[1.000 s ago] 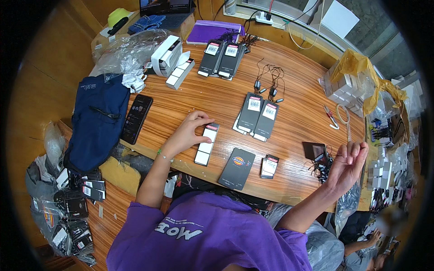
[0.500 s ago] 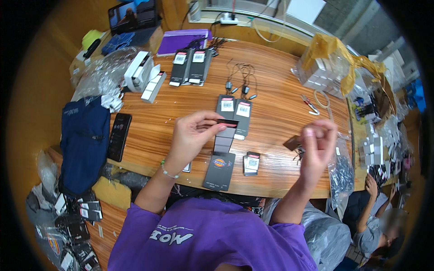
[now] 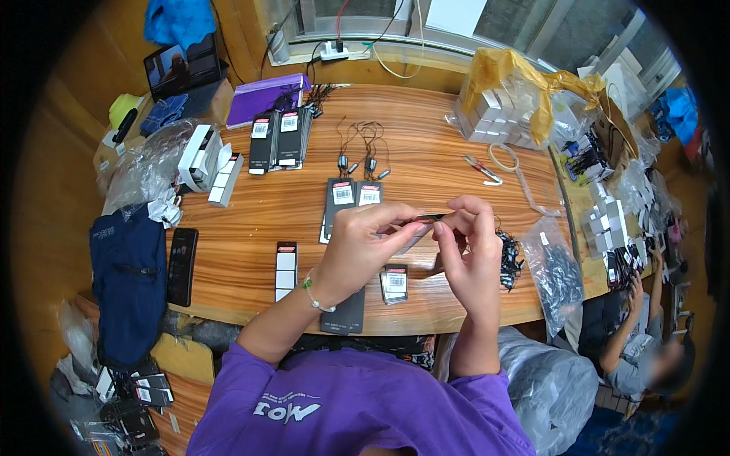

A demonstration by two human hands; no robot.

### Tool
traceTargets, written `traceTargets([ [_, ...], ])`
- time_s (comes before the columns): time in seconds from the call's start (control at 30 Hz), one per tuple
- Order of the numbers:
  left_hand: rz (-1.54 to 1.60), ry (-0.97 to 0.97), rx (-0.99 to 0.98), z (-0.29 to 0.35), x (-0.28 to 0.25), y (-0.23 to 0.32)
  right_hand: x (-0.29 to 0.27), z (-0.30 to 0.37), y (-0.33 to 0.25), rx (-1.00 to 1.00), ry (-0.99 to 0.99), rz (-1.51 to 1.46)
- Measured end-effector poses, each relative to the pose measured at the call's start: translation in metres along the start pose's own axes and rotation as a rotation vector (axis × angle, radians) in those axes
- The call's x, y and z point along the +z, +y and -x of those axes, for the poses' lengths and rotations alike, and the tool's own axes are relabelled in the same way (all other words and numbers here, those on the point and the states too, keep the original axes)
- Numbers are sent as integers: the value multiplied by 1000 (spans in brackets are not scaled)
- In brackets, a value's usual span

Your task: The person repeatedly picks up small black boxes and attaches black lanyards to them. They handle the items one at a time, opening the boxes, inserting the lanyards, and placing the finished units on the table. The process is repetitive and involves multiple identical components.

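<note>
In front of my chest, my left hand pinches a thin dark hang tag between thumb and fingers. My right hand has its thumb and fingertips closed on the same tag's right end. Fingers partly cover it. Below my left hand, a dark grey hang tag lies at the table's front edge. A small stack of labelled cards sits between my forearms, and a strip of white labels is left of my left wrist. Just beyond my hands lie two dark tag stacks with black cords.
Cords with black clips and a clear plastic bag lie right. Further back are snips, small white boxes and more tag stacks. A phone and navy bag are left. Another person works at far right.
My right hand has moved left from out over the table and closed on the tag. The tag has been raised from above the grey hang tag. The view has shifted.
</note>
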State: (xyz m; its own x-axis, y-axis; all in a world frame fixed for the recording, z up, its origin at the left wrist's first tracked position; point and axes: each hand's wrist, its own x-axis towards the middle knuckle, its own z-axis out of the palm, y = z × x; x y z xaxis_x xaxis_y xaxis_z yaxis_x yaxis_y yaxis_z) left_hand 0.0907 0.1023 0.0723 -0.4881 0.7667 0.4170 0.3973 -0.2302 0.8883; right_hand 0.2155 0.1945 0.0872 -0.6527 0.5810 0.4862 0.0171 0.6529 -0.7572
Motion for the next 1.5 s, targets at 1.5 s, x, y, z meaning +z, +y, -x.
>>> traceTargets([
  [1.5,-21,-15,294,5,-10,16,10,1,8,-6,69,-518],
])
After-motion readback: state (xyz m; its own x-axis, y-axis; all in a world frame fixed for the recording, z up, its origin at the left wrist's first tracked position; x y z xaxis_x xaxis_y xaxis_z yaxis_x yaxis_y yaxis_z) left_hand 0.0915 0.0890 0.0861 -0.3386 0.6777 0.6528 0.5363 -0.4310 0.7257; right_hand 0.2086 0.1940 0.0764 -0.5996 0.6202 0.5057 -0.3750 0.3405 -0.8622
